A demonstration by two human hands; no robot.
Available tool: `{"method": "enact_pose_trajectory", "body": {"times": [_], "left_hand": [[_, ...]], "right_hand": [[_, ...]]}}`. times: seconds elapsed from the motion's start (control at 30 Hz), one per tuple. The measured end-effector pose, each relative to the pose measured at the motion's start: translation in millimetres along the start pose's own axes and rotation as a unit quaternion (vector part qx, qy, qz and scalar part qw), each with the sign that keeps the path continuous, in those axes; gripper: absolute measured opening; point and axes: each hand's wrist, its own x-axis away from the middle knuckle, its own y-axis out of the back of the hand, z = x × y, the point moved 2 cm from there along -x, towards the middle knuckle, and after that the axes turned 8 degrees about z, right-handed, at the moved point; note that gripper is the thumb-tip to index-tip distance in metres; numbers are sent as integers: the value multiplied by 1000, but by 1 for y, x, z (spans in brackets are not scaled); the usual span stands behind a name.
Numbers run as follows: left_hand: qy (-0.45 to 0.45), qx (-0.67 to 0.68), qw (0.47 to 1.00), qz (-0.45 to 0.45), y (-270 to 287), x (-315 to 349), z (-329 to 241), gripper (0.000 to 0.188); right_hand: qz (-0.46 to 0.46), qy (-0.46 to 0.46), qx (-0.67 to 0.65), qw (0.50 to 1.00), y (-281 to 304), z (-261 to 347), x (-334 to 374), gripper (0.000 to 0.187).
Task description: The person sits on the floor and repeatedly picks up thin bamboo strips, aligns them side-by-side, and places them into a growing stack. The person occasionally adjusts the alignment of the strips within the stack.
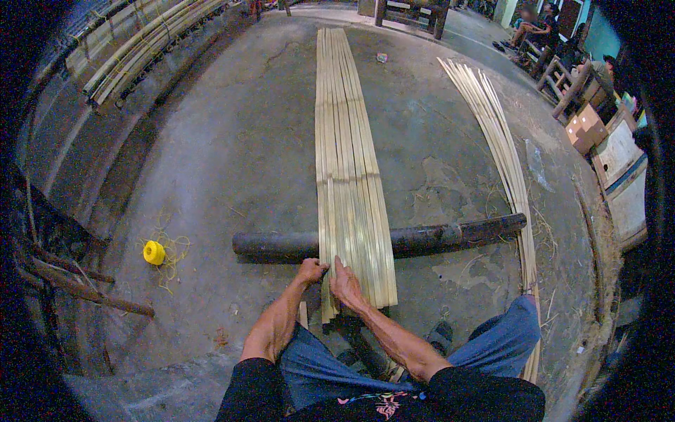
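Long pale bamboo strips (349, 148) lie side by side in a flat row, running away from me across a dark round pole (278, 244). My left hand (313, 271) is closed at the left edge of the row, near its close end, its fingertips pinching the outermost strip. Just to its right, my right hand (345, 284) rests on the strips with the index finger stretched forward along them. Its other fingers are partly hidden. The two hands are close together, slightly nearer to me than the pole.
A yellow roll of twine (154, 252) with loose loops lies on the floor at left. More strips (503, 144) curve along the right, past the pole's end. Bundled poles (151, 46) rest at the far left. A cardboard box (586, 129) and a seated person (538, 29) are at far right.
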Motion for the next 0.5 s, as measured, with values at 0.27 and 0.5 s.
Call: {"method": "enact_pose_trajectory", "body": {"times": [0.27,0.5], "left_hand": [[3,37,997,-65,-4,-2,2,37],[-45,17,994,-99,-6,-12,11,36]], "right_hand": [[50,-13,-20,998,0,2,5,59],[28,19,-18,999,-12,2,-2,57]]}}
